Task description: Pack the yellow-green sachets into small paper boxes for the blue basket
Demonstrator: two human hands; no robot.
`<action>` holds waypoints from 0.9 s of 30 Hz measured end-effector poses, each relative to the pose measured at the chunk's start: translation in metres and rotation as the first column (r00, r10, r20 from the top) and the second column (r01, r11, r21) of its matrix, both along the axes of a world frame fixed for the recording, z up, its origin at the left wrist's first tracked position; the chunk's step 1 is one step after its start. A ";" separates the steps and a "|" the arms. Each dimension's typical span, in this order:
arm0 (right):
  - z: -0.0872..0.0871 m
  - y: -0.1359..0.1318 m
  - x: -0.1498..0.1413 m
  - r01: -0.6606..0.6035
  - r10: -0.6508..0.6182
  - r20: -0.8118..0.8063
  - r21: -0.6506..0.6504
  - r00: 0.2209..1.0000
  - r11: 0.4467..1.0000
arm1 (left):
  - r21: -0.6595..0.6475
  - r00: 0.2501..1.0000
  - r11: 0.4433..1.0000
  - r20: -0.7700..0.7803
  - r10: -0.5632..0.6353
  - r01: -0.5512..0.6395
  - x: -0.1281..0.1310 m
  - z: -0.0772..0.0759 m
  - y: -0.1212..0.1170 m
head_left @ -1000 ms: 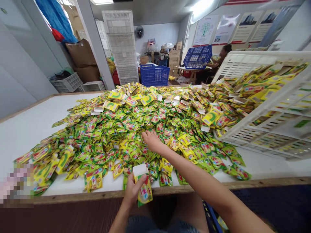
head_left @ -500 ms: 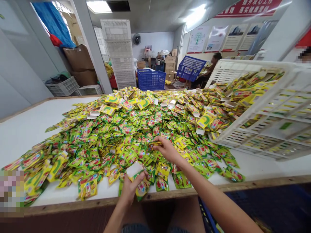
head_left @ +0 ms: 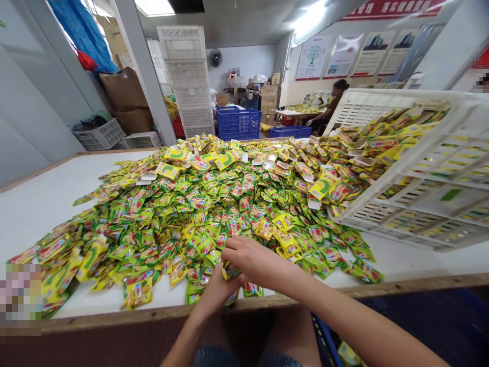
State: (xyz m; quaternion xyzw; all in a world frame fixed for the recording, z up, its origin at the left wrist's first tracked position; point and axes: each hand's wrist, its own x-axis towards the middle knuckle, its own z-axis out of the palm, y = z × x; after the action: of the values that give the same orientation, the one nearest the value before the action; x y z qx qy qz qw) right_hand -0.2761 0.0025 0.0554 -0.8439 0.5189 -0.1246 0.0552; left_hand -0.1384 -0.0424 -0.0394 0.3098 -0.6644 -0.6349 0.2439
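Observation:
My left hand point(head_left: 218, 289) is closed around a small yellow-green carton point(head_left: 231, 274) just above the table's front edge. From the right, my right hand point(head_left: 254, 260) reaches across with its fingers bent down at the carton's top. Those fingers are closed, and whatever they pinch is hidden behind them. Beyond both hands spreads a wide heap of green and yellow sachets point(head_left: 206, 201). Along the far side of the heap lie several yellow cartons point(head_left: 227, 159), some with white flaps standing open.
A white crate point(head_left: 412, 201) lies tipped on the right, spilling cartons. The wooden edge point(head_left: 160, 315) runs along the front of the table. Behind stand stacked white crates point(head_left: 185, 86) and a blue crate point(head_left: 239, 124). A person point(head_left: 331, 109) sits at a table farther back.
My right hand has come back from the heap, where it pinched a thin packet, to my left hand. The carton's white flap is now covered. Behind, a tilted blue crate is now down low.

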 end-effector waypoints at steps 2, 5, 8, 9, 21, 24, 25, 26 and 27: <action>-0.002 0.001 0.004 0.003 -0.003 0.021 -0.013 1.000 1.000 | 0.017 1.000 1.000 0.014 0.006 -0.007 0.001 0.001 0.000; -0.014 0.005 0.007 0.018 -0.015 0.069 -0.046 0.998 0.999 | 0.035 0.995 0.995 0.002 0.096 -0.096 0.004 -0.002 0.000; -0.029 0.009 0.007 0.041 -0.026 0.156 -0.094 0.987 0.995 | 0.075 0.989 0.986 -0.011 0.150 -0.149 0.007 -0.007 -0.001; -0.032 0.010 0.006 0.057 -0.035 0.206 -0.102 0.978 0.993 | 0.093 0.991 0.987 -0.016 0.133 -0.131 0.008 -0.008 -0.002; -0.045 0.022 0.015 0.229 -0.143 0.382 -0.191 0.913 0.955 | 0.092 0.989 0.986 -0.031 0.145 -0.142 0.002 -0.005 0.002; -0.043 0.024 0.011 0.214 -0.133 0.417 -0.152 0.899 0.965 | 0.116 0.996 0.990 -0.046 0.080 -0.075 0.002 -0.002 0.005; -0.042 0.023 0.009 0.223 -0.145 0.415 -0.146 0.898 0.964 | 0.125 0.996 0.990 -0.056 0.075 -0.067 0.002 -0.002 0.005; -0.042 0.023 0.006 0.234 -0.160 0.401 -0.144 0.902 0.961 | 0.133 0.995 0.989 -0.067 0.071 -0.061 0.002 -0.003 0.006; -0.043 0.022 0.004 0.242 -0.172 0.381 -0.145 0.908 0.959 | 0.140 0.995 0.989 -0.080 0.061 -0.050 0.002 -0.004 0.006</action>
State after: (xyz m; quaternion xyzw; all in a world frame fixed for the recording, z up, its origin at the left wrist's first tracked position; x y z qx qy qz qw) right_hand -0.2725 0.0248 0.0129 -0.7472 0.5724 -0.3329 0.0566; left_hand -0.1364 -0.0367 -0.0438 0.3175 -0.5991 -0.6848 0.2671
